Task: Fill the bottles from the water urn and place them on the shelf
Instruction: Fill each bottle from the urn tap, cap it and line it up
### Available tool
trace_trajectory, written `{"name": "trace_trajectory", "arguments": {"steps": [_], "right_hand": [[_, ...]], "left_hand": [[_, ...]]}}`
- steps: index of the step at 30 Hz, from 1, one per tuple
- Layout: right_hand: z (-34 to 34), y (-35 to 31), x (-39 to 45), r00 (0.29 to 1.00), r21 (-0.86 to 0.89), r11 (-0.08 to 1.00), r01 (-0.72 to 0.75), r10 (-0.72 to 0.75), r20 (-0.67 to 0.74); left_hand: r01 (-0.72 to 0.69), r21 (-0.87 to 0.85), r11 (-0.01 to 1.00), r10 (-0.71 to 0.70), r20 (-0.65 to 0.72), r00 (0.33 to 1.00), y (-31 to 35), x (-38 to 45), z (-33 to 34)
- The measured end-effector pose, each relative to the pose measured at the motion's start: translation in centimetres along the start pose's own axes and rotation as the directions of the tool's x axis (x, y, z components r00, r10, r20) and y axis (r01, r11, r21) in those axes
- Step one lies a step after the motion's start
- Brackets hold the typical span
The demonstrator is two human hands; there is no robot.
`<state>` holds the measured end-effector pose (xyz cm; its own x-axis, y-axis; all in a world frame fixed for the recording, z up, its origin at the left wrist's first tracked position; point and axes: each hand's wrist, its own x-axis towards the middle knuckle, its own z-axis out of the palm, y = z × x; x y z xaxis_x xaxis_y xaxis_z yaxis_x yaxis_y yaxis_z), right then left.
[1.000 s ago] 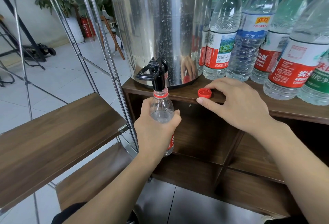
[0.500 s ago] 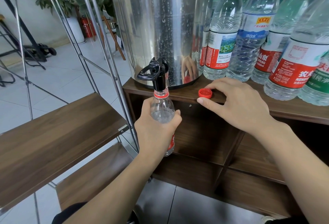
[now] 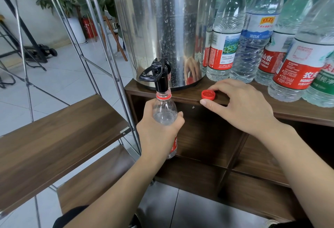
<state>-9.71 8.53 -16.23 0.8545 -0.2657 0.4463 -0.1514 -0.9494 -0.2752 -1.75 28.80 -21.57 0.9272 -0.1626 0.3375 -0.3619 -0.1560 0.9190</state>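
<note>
A steel water urn (image 3: 162, 19) stands on a brown wooden cabinet (image 3: 298, 112). Its black tap (image 3: 157, 75) points down into the neck of a clear plastic bottle (image 3: 164, 112) with a red neck ring and a red label. My left hand (image 3: 157, 133) grips this bottle round its body and holds it upright under the tap. A red cap (image 3: 208, 94) lies upside down on the cabinet top. My right hand (image 3: 240, 106) rests on the cabinet edge, its fingers touching the cap's right side and its thumb just below it.
Several filled, labelled water bottles (image 3: 253, 37) stand in a row right of the urn. A metal-framed rack with wooden shelves (image 3: 59, 137) stands at the left, next to the cabinet. Open cabinet compartments lie below. Tiled floor, a plant and stands are behind.
</note>
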Motion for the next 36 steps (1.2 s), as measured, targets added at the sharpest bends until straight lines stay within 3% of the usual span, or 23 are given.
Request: {"name": "trace_trajectory", "arguments": {"steps": [36], "right_hand": [[0.22,0.25,0.02,1.0,0.007,1.0,-0.011,0.011,-0.003]], "left_hand": [[-0.003,0.012,1.0,0.003,0.005,1.0,0.08,0.02,-0.02]]}}
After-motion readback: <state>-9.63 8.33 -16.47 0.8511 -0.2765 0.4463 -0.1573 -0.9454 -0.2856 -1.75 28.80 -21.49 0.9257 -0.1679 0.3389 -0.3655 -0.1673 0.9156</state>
